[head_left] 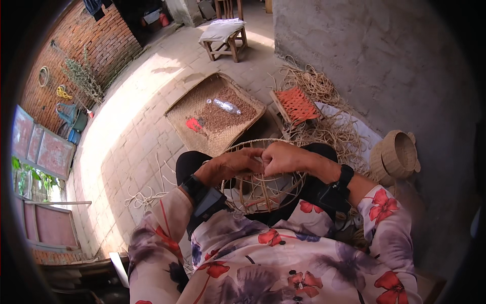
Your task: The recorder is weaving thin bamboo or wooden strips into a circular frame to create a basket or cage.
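Observation:
An open-weave wicker basket (265, 196), still a frame of pale cane ribs and hoops, rests in my lap between my knees. Over its middle, my left hand (239, 163) comes in from the left with bent fingers. My right hand (281, 159) meets it there, its fingers curled tightly inward. The fingertips of both hands come together above the ribs. Whatever thin piece they pinch is hidden by the fingers. Cane hoops of the basket pass behind and below both hands.
Ahead lies a square woven tray (185, 109) holding brown pieces, a clear plastic bottle (227, 106) and a red item (193, 124). An orange-webbed stool (297, 105) and heaped cane strands (331, 130) are to the right. Finished woven baskets (387, 161) stand by the wall.

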A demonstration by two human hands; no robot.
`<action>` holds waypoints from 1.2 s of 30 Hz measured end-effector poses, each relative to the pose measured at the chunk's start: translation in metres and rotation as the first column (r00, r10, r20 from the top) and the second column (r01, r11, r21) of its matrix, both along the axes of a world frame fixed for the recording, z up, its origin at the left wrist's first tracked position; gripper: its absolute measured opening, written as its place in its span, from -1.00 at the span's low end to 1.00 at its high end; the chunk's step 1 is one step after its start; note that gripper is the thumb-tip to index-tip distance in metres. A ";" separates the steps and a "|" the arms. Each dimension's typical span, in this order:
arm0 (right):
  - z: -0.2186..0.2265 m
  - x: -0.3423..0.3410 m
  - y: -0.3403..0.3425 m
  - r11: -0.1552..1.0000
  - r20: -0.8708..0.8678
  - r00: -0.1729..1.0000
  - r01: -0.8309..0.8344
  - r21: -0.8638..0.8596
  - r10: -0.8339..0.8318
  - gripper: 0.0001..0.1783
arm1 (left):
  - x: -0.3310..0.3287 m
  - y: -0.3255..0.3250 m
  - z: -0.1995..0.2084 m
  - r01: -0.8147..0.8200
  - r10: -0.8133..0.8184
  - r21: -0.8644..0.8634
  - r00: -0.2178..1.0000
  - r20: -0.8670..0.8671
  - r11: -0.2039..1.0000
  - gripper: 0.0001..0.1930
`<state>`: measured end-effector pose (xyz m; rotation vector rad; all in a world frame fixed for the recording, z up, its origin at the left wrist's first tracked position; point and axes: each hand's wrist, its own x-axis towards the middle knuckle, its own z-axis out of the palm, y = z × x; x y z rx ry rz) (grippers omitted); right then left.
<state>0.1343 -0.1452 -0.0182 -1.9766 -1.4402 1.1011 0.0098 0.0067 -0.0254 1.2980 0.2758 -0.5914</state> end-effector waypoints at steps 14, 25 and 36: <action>0.012 -0.021 -0.011 0.994 0.355 0.934 -0.077 0.078 0.045 -0.76 | -0.003 0.003 -0.020 -0.006 0.005 0.041 1.000 0.029 0.999 -0.71; -0.007 -0.032 -0.019 0.913 0.120 0.986 0.053 0.404 -0.111 -0.83 | -0.003 0.004 -0.036 -0.066 0.066 -0.001 0.992 0.108 0.998 -0.67; 0.004 -0.029 -0.054 0.905 -0.245 0.968 0.065 0.420 0.044 -0.81 | -0.003 0.004 -0.027 -0.009 0.009 -0.001 1.000 0.029 1.000 -0.75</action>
